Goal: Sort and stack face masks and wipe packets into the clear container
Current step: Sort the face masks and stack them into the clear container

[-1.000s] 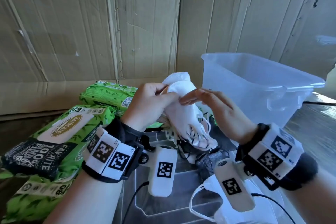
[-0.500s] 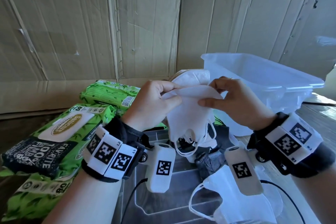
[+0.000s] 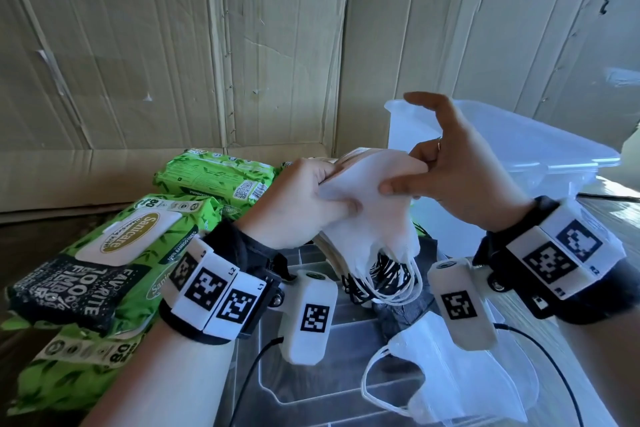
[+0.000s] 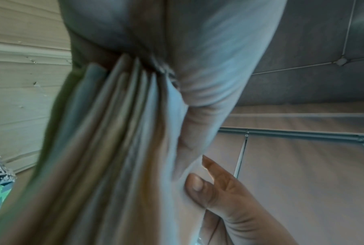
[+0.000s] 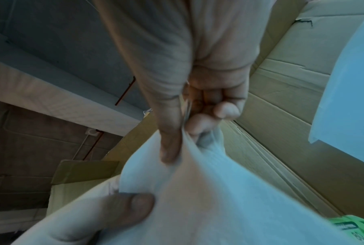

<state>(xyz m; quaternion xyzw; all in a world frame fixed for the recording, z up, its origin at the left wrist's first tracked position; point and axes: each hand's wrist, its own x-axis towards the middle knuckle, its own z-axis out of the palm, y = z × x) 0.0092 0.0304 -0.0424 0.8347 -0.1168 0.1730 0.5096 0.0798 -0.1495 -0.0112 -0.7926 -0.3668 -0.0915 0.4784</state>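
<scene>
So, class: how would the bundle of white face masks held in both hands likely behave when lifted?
The face masks are probably floppy: they sag below the left hand and bend where the right hand pinches. Ear loops dangle, so may snag.

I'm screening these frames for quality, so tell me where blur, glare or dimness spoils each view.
Head view: sharp, sunlight glare on the table at far right. Left wrist view: dim, the stack of masks smeared by blur. Right wrist view: dim and bluish, the top mask and right hand soft.
</scene>
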